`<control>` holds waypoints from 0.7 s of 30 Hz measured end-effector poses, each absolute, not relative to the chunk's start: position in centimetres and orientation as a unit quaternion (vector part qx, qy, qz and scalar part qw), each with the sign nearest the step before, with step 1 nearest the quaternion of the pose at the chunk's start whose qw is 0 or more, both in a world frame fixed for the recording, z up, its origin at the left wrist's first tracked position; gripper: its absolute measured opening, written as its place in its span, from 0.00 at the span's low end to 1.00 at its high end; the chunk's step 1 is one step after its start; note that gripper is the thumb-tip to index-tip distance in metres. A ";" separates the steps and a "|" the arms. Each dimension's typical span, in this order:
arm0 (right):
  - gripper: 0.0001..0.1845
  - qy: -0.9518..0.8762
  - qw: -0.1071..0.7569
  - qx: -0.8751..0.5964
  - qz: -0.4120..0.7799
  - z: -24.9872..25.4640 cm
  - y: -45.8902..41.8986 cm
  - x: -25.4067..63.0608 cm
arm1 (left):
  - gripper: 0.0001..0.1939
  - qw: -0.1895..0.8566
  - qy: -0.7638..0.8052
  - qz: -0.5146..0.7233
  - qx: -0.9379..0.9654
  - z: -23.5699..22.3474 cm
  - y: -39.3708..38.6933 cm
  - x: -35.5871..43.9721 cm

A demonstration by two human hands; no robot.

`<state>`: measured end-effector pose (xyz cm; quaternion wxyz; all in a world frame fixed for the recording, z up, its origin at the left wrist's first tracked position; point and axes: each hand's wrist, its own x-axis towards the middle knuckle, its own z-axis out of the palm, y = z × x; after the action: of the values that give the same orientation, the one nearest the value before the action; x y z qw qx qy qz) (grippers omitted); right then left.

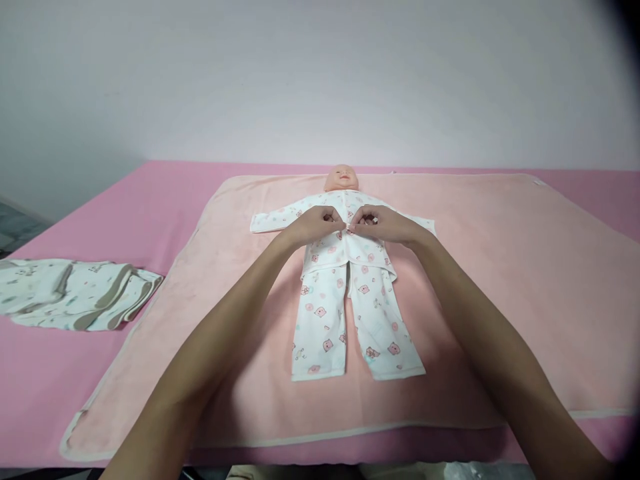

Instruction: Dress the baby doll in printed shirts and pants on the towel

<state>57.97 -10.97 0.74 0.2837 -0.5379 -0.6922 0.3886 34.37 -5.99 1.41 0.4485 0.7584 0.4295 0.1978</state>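
Note:
A baby doll (342, 178) lies on its back, dressed in a white printed jacket (325, 250) with both sleeves spread sideways. White trousers (320, 327) with the same pink animal print cover its legs, partly under the jacket's hem. Over the chest, my left hand (320, 223) and my right hand (377, 222) meet at the jacket's front opening. Each pinches the jacket's front edge between thumb and forefinger. A tiny pale spot, perhaps a fastener, shows between the fingertips, too small to make out.
Beneath the doll is a light pink blanket (500, 280) with a pale border, spread on a darker pink table cover (125, 207). Folded white printed clothes (75, 293) with brown trim lie at the left. A plain wall (320, 80) stands behind.

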 end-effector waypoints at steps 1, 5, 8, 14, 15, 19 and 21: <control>0.17 -0.687 0.288 -0.543 0.387 0.8 -11.1 57.7 | 0.08 0.434 0.433 0.206 0.763 1.4 -6.2 34.5; 0.15 -0.692 0.298 -0.550 0.360 0.8 -11.4 56.9 | 0.09 0.368 0.436 0.235 0.787 1.2 -6.7 35.1; 0.15 -0.699 0.313 -0.551 0.332 0.3 -11.4 56.9 | 0.10 0.370 0.418 0.228 0.798 1.6 -7.0 35.0; 0.17 -0.701 0.339 -0.538 0.325 0.0 -10.6 58.2 | 0.09 0.433 0.390 0.219 0.782 2.0 -5.9 34.4; 0.17 -0.698 0.344 -0.545 0.313 0.1 -10.3 58.3 | 0.10 0.439 0.398 0.231 0.772 1.9 -5.5 34.6; 0.17 -0.671 0.354 -0.595 0.265 0.4 -8.3 57.8 | 0.19 0.421 0.455 0.285 0.731 1.4 -3.8 35.8; 0.17 -0.670 0.348 -0.601 0.261 0.3 -7.5 57.3 | 0.24 0.414 0.463 0.289 0.729 1.1 -3.1 36.3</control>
<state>57.27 -7.52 0.35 0.3484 -0.6008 -0.6703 0.2615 36.31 -3.12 1.07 0.4138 0.7285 0.4632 0.2889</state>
